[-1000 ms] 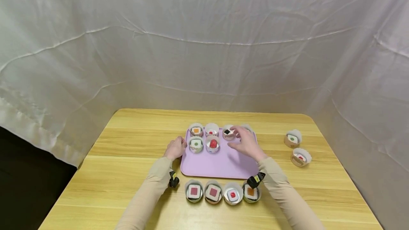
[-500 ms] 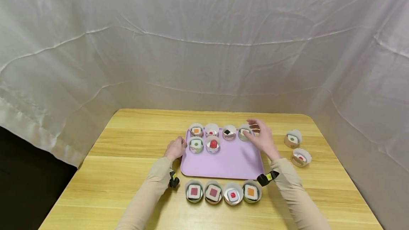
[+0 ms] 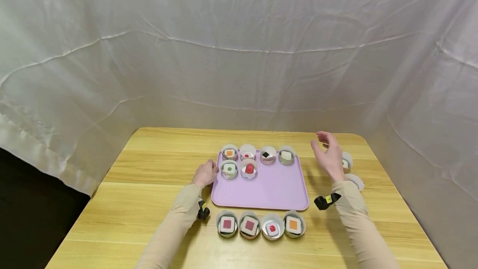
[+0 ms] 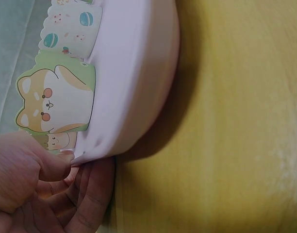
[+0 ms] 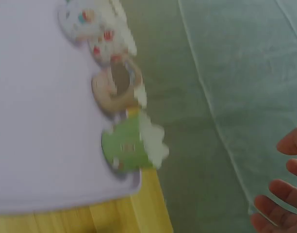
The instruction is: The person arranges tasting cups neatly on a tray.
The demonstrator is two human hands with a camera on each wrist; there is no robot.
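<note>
My left hand (image 3: 205,173) pinches the left rim of the pink tray (image 3: 276,190); in the left wrist view the thumb is above the rim and the curled fingers are under it. On the tray, a back row of paper cups holds small toy sushi pieces, among them the cup with a black square (image 3: 267,155) and the green cup (image 5: 126,145) at the right corner. In front of that row are the cup with a green-dotted piece (image 3: 229,169) and the cup with a red piece (image 3: 248,169). My right hand (image 3: 329,152) holds nothing, raised right of the tray, fingers loosely bent.
Along the tray's front side several cups line up on the wooden table (image 3: 149,202), including one with an orange square (image 3: 294,223). Two more, a far cup (image 3: 347,162) and a near cup (image 3: 355,181), are partly behind my right hand and sleeve. A pale curtain (image 3: 239,74) surrounds the table.
My right hand has moved rightward from the tray's back row, past its right edge, toward the two cups at the right. The left hand and the tray have stayed put.
</note>
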